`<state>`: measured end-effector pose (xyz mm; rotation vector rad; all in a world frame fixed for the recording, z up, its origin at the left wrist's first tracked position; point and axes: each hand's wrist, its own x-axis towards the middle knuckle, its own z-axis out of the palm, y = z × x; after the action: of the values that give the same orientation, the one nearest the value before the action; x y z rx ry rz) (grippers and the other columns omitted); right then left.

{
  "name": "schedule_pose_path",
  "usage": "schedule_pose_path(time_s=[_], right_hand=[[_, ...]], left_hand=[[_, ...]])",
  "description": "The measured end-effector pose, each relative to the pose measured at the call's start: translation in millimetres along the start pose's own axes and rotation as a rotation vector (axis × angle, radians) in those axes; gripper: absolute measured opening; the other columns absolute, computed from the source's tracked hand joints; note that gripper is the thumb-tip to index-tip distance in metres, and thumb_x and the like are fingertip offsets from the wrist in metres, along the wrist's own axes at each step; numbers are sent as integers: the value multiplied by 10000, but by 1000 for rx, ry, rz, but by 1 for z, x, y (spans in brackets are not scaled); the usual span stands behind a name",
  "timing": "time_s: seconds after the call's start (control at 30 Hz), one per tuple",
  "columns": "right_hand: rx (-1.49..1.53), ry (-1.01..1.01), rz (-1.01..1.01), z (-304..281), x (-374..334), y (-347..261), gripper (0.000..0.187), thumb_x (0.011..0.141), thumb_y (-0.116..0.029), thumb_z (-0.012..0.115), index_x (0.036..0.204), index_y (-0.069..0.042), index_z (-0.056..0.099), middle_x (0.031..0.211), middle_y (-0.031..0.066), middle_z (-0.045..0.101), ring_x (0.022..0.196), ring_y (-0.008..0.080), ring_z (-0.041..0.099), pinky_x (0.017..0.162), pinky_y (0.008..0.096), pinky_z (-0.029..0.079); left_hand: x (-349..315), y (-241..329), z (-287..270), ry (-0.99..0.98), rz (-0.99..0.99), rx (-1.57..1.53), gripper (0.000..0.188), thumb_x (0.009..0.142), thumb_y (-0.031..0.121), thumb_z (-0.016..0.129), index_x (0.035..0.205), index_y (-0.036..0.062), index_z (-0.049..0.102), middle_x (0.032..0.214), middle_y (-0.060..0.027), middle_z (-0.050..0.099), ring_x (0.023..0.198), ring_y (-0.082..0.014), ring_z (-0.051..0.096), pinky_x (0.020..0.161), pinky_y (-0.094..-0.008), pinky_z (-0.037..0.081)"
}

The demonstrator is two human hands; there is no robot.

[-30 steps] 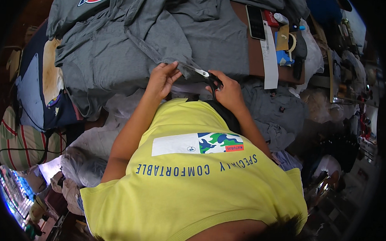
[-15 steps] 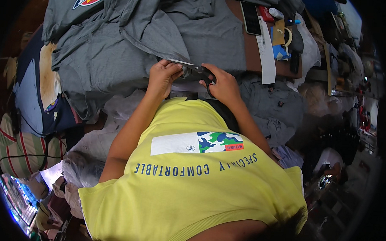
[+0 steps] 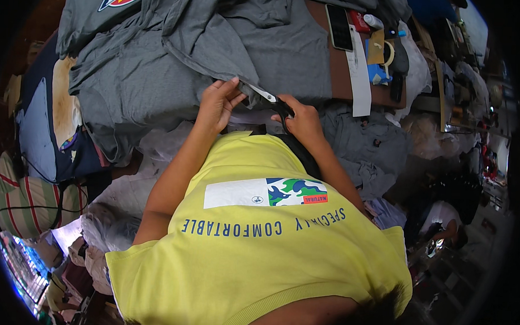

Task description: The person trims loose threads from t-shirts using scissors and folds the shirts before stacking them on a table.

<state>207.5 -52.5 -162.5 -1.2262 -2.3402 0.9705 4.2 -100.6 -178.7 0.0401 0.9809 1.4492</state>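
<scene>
Head view: L hand (image 3: 221, 102) pinched on grey shirt (image 3: 225, 53), upper ctr of frame; R hand (image 3: 302, 121) wrapped round scissors (image 3: 270, 97). Shirt's prob. soft, light, floppy (stretchy?), best held by its edge.

Soft, even daylight-like brightness fills the middle of the frame, where the yellow shirt (image 3: 302, 255) and grey cloth (image 3: 130, 100) look fairly sharp and softly shaded; the scissor blades (image 3: 261, 92) catch a pale gleam. Glare washes out the lower left, the right side lies dim and slightly blurred, and fisheye distortion bends everything toward a black rim
</scene>
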Motion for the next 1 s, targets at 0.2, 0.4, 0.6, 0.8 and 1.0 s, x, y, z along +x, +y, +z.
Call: schedule_pose_path(time_s=[0.2, 0.4, 0.6, 0.8, 1.0], right_hand=[[17, 13, 16, 1, 3, -1, 499, 632, -316, 721, 1045, -98, 547, 684, 142, 581, 636, 292, 586, 557, 343, 440], [-27, -52, 82, -6, 17, -19, 601, 580, -356, 744, 1092, -122, 532, 690, 79, 537, 631, 231, 549, 569, 339, 431], [-10, -53, 67, -3, 24, -20, 623, 564, -379, 746, 1093, -133, 530, 683, 70, 527, 625, 222, 544, 569, 335, 431], [18, -18, -1, 2, 24, -12, 568, 580, -340, 746, 1058, -111, 540, 672, 115, 570, 599, 253, 571, 551, 332, 437], [31, 9, 16, 9, 16, 7, 490, 592, -261, 751, 1008, -80, 565, 659, 160, 577, 580, 283, 587, 537, 334, 440]], left_hand=[[3, 0, -5, 18, 67, 124, 91, 776, 31, 590, 839, 34, 525, 783, -43, 592, 727, -133, 582, 729, -274, 485], [0, 6, 1, -12, 138, 166, 122, 772, 15, 582, 885, 12, 537, 827, -59, 608, 753, -135, 587, 731, -272, 485], [2, 4, 1, -27, 134, 169, 121, 771, 15, 583, 886, 11, 545, 834, -65, 613, 753, -137, 590, 730, -272, 485], [0, 6, 3, -18, 128, 163, 116, 773, 27, 591, 879, 14, 546, 824, -62, 611, 741, -140, 591, 724, -273, 487], [6, 9, -4, 4, 110, 100, 124, 775, 23, 589, 888, 17, 538, 822, -59, 601, 763, -142, 588, 724, -265, 488]])
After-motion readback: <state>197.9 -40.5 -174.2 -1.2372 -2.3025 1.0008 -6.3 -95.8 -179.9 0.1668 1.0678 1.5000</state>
